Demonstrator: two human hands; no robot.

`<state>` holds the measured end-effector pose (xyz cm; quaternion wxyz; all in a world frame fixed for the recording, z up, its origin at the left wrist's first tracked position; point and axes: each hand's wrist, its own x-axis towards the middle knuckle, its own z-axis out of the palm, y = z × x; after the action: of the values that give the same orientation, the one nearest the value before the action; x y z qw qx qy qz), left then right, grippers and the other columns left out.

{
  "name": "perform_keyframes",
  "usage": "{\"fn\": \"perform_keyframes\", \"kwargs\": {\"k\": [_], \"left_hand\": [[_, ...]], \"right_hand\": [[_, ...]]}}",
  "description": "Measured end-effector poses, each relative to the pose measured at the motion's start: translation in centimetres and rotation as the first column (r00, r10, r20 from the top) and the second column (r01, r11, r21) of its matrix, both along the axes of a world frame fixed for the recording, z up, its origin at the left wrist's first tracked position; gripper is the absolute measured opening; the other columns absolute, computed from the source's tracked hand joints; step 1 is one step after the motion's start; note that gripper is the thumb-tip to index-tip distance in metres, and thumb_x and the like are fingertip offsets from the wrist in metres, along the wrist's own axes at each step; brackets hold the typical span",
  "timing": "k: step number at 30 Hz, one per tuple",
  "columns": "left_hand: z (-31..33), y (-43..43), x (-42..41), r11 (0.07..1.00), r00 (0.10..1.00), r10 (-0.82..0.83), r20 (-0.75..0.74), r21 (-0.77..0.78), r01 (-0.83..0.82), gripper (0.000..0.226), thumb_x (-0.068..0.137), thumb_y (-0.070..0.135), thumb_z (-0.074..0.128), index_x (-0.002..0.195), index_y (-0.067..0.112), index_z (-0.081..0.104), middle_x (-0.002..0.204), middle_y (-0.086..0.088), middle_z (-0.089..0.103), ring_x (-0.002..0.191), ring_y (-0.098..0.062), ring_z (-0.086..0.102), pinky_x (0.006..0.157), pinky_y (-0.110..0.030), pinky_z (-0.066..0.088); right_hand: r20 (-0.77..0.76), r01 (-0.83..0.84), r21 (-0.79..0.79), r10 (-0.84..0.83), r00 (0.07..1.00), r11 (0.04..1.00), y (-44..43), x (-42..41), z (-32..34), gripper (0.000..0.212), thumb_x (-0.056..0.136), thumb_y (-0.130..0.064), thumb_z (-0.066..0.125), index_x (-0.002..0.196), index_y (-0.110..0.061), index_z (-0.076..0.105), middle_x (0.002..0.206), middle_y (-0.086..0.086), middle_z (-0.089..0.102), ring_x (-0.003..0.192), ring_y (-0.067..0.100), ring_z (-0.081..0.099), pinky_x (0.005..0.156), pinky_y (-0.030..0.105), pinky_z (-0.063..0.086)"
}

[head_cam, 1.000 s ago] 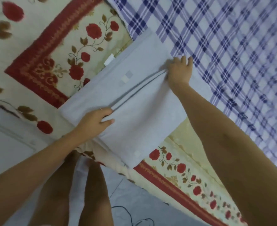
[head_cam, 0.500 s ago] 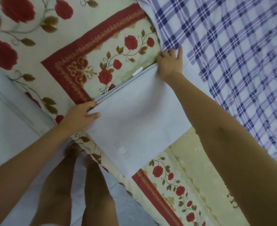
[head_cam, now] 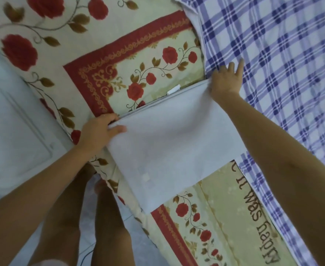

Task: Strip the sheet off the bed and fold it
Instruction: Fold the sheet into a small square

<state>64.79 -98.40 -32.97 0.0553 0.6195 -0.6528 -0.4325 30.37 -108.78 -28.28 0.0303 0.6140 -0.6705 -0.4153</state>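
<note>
Sheet (head_cam: pixel 175 148): pale grey-blue, plain, already folded to a compact rectangle; lies at frame centre on the floral mattress (head_cam: pixel 131 60), its lower edge overhanging the bed's side. A small white label (head_cam: pixel 174 90) shows just beyond its upper edge.

Left hand (head_cam: pixel 98 133): at centre left, pinching the folded layers at the upper-left corner, thumb on top.

Right hand (head_cam: pixel 226 81): upper centre-right, pressed on the upper-right corner, fingers spread flat; whether it grips cloth cannot be told.

Checked cloth (head_cam: pixel 282 73): blue and white, spread over the right of the frame, touching the sheet's right edge.

Step, by judgement: stripping done, folding late; edges being matched along the top. Next move likely calls for squaring both corners, then smoothing or halving again.
</note>
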Motion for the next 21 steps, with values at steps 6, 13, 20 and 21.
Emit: {"fn": "perform_keyframes", "kwargs": {"k": [6,13,20,21], "left_hand": [[0.9,2.5,-2.4,0.904,0.948,-0.085,0.305,-0.376,0.202,0.042,0.086,0.024,0.060,0.125,0.013,0.050,0.129,-0.012,0.050,0.119,-0.032,0.046,0.099,-0.048,0.035],[-1.4,3.1,-5.7,0.803,0.797,-0.401,0.452,-0.244,0.543,0.062,0.094,0.043,0.029,0.151,0.023,0.016,0.158,-0.004,0.012,0.144,-0.029,0.017,0.109,-0.059,0.014],[-2.5,3.0,-6.6,0.805,0.783,-0.369,0.500,-0.249,0.539,0.065,0.092,0.048,0.025,0.151,0.028,0.006,0.159,-0.002,-0.002,0.144,-0.033,0.012,0.110,-0.061,0.010],[-2.4,3.1,-6.5,0.805,0.783,-0.366,0.504,-0.251,0.538,0.066,0.092,0.048,0.026,0.152,0.028,0.006,0.159,-0.002,-0.001,0.144,-0.033,0.013,0.110,-0.061,0.010]], "right_hand": [[0.200,0.227,-0.244,-0.180,0.963,0.943,0.5,1.3,-1.7,0.057,0.093,-0.013,0.037,0.147,-0.010,0.021,0.155,0.014,0.017,0.145,0.033,0.006,0.116,0.053,-0.005],[0.504,0.021,-0.127,0.046,0.863,0.992,11.0,1.9,-4.4,0.066,0.093,-0.060,0.006,0.150,-0.030,-0.003,0.160,-0.002,-0.001,0.146,0.028,-0.002,0.109,0.060,-0.010],[0.591,0.727,-0.211,-0.507,0.627,0.654,7.5,-4.2,-4.3,0.061,0.096,-0.054,0.013,0.150,-0.032,-0.006,0.159,-0.003,-0.005,0.146,0.030,-0.004,0.109,0.066,-0.004],[0.625,0.760,-0.248,-0.500,0.599,0.600,7.2,-3.2,-4.0,0.060,0.098,-0.050,0.014,0.151,-0.028,-0.004,0.159,-0.001,-0.004,0.146,0.030,-0.005,0.110,0.065,-0.003]]}}
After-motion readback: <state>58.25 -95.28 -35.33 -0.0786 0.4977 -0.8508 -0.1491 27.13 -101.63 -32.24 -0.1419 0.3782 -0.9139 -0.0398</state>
